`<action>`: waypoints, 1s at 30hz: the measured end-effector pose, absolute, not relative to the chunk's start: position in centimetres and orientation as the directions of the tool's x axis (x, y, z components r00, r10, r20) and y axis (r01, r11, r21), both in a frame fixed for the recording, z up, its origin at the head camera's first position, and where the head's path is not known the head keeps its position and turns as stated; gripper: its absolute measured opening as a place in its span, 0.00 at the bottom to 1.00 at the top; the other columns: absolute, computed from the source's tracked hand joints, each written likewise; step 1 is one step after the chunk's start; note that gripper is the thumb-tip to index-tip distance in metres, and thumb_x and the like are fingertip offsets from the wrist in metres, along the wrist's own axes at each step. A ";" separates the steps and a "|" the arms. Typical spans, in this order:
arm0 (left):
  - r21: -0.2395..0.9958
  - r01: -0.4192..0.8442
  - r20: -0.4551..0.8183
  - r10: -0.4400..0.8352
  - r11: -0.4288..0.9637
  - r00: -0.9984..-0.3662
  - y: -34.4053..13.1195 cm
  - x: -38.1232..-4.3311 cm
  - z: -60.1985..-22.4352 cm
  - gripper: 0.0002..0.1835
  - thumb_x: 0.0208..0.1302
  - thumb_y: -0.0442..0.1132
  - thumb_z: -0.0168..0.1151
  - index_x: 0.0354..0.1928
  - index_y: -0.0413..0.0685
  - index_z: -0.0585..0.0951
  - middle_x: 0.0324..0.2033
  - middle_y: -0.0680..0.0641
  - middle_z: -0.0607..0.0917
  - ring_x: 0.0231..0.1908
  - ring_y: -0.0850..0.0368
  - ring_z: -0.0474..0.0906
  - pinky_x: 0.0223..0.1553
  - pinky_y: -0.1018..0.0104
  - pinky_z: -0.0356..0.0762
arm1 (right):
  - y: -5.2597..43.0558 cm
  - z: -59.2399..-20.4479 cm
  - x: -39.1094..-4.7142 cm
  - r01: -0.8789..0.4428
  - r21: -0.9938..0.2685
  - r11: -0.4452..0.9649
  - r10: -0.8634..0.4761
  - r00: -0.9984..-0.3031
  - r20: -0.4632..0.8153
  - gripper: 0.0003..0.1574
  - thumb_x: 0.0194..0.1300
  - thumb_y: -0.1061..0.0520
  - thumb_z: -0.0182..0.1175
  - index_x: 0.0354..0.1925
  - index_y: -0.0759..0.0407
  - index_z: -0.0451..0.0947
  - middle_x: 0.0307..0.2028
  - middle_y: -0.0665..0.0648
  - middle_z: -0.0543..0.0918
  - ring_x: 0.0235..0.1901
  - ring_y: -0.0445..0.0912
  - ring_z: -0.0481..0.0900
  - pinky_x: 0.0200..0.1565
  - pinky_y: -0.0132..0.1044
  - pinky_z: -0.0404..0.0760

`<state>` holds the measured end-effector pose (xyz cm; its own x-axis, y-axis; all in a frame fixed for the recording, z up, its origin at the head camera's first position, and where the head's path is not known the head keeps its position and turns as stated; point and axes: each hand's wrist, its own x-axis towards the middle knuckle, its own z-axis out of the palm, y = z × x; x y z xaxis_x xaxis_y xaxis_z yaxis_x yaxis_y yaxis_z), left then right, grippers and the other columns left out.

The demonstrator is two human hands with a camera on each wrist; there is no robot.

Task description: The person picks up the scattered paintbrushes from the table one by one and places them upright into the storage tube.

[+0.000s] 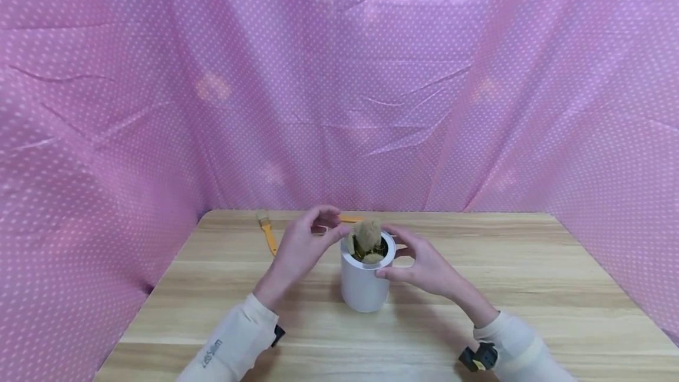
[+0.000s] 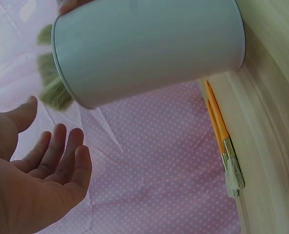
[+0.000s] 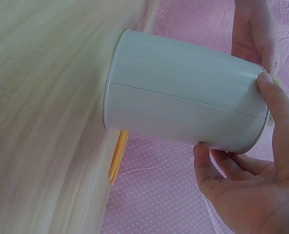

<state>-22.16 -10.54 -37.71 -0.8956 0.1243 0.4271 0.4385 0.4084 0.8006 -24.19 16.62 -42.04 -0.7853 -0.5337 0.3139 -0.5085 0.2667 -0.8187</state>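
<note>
A white cylindrical canister [image 1: 365, 289] stands upright on the wooden table. Several brushes [image 1: 368, 233] are inside it, pale bristles upward and showing above the rim; their handles are mostly hidden by the wall. My right hand [image 1: 424, 261] grips the canister near its top, thumb at the near side and fingers around the far side. Close to the bristles on the left is my left hand [image 1: 303, 241]. Its fingers are loosely bent, and the left wrist view shows nothing in the palm, with a gap between the fingertips and the bristles [image 2: 56, 92].
Left of the canister lies a flat brush [image 1: 267, 234] with an orange handle. Behind the canister, part of another orange handle [image 1: 350, 219] shows on the table [image 1: 477, 323]. A pink dotted cloth [image 1: 339, 87] hangs around the table's back and sides.
</note>
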 end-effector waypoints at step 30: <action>0.591 -0.054 0.019 -0.081 0.805 -0.997 -21.5 -27.7 -44.3 0.34 0.66 0.44 0.62 0.70 0.37 0.66 0.64 0.30 0.68 0.61 0.30 0.66 0.59 0.32 0.66 | 16.7 -42.2 -24.1 -0.489 -0.830 0.267 -0.521 -0.798 0.303 0.57 0.54 0.57 0.80 0.75 0.59 0.62 0.68 0.59 0.72 0.54 0.54 0.80 0.58 0.49 0.79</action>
<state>-27.70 -21.53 -44.26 -0.9965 -0.0812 0.0195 -0.0541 0.8047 0.5912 -24.14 16.73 -42.21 -0.7982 -0.5207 0.3028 -0.4892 0.2671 -0.8303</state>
